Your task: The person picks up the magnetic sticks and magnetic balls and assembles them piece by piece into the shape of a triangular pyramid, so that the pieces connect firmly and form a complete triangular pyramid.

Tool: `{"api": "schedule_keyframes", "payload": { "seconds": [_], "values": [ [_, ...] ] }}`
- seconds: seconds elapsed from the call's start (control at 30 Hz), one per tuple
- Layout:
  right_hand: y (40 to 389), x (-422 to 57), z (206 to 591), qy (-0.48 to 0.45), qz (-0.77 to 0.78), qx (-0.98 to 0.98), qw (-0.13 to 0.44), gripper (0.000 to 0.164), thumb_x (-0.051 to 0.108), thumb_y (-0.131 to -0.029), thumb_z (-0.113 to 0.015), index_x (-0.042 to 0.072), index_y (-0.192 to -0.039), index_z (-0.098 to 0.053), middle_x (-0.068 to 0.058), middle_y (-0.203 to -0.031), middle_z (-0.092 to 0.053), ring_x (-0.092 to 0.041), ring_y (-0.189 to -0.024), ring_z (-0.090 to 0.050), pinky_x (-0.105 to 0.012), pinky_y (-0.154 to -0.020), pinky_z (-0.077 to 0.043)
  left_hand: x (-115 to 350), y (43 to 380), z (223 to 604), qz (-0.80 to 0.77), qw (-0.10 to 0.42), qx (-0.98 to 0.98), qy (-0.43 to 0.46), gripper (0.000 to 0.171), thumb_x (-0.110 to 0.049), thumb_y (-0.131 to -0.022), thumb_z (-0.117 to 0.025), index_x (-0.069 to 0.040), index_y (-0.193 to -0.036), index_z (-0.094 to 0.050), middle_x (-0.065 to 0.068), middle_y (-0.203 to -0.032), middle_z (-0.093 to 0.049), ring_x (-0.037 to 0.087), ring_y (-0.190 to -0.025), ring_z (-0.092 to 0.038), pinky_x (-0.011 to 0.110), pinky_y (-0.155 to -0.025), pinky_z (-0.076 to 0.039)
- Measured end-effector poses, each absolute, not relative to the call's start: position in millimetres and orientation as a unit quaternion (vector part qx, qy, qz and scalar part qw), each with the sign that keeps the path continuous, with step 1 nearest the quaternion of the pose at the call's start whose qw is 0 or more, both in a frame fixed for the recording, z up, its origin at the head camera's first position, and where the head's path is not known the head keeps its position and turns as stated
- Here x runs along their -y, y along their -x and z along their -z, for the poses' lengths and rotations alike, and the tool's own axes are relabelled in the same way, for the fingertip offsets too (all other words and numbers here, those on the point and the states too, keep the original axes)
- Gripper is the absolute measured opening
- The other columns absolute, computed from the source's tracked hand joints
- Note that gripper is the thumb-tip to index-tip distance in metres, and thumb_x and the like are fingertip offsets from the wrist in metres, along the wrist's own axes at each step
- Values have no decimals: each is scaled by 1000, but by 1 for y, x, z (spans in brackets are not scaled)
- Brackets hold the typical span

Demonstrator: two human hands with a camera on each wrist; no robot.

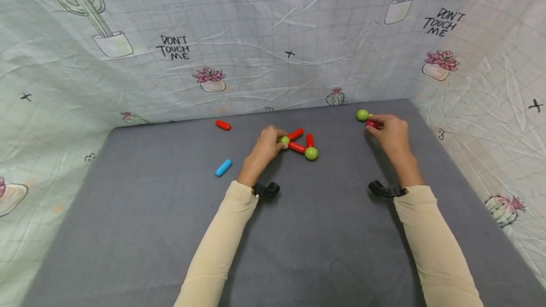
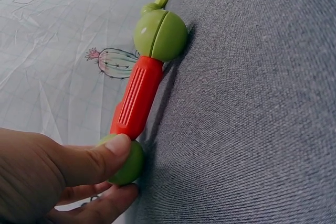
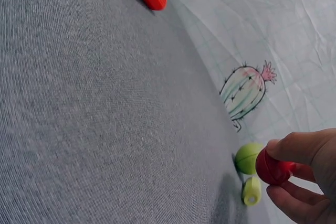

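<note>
My left hand (image 1: 265, 148) pinches a green ball (image 2: 131, 162) between thumb and fingers. Two red rods branch from this ball: one red rod (image 1: 296, 134) angles away to the back, and another red rod (image 2: 139, 98) runs to a second green ball (image 1: 311, 153). A third red rod (image 1: 309, 140) points back from that second ball. Far to the right, my right hand (image 1: 393, 134) grips a red ball (image 3: 270, 167) with thumb and fingertips. Right beside it are a loose green ball (image 3: 248, 158) and a short light green rod (image 3: 251, 191).
A single red rod (image 1: 223, 125) lies near the back edge, left of my left hand. Closer to me is a blue rod (image 1: 223, 167). Printed cloth (image 1: 256, 37) hangs behind the grey table (image 1: 170, 231) and along its sides.
</note>
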State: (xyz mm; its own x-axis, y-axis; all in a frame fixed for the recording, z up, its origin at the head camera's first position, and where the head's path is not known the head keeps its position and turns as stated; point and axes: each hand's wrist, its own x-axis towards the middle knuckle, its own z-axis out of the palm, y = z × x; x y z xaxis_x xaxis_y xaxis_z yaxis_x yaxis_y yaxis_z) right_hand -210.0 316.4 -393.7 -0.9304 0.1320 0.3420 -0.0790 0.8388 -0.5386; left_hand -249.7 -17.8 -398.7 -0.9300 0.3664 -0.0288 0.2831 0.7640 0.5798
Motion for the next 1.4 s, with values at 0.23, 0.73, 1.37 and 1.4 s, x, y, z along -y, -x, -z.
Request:
{"api": "schedule_keyframes", "payload": {
  "seconds": [0.23, 0.73, 1.37, 1.4],
  "values": [
    [210, -310, 392, 5, -301, 935, 186, 31, 5, -90, -75, -6, -119, -72, -31, -116, -68, -44, -100, -70, -55, -89, -52, 20, 250, 399, -298, 72, -936, -173, 38, -12, -91, -75, -1, -128, -70, 18, -127, -65, 30, -118, -59, 40, -97, -51],
    [210, -305, 388, -11, -388, 917, 88, 37, 36, -97, -71, 14, -125, -75, -16, -112, -75, -12, -98, -72, -23, -79, -49, 19, 252, 399, -313, 68, -930, -178, 35, -9, -90, -77, 0, -124, -72, 16, -123, -69, 28, -114, -61, 37, -95, -51],
    [230, -268, 400, -106, -374, 919, 71, 30, 10, -95, -73, 3, -124, -72, -20, -122, -70, -38, -110, -68, -54, -94, -52, 20, 252, 401, -320, 71, -928, -176, 35, -9, -90, -77, 0, -123, -73, 16, -121, -71, 28, -110, -63, 37, -93, -52],
    [231, -265, 400, -110, -372, 919, 69, 31, 10, -94, -74, 3, -125, -72, -20, -123, -70, -38, -110, -68, -54, -94, -52, 20, 252, 401, -320, 70, -928, -176, 35, -9, -90, -77, 0, -123, -73, 16, -121, -71, 28, -110, -63, 37, -93, -52]
  ]
}}
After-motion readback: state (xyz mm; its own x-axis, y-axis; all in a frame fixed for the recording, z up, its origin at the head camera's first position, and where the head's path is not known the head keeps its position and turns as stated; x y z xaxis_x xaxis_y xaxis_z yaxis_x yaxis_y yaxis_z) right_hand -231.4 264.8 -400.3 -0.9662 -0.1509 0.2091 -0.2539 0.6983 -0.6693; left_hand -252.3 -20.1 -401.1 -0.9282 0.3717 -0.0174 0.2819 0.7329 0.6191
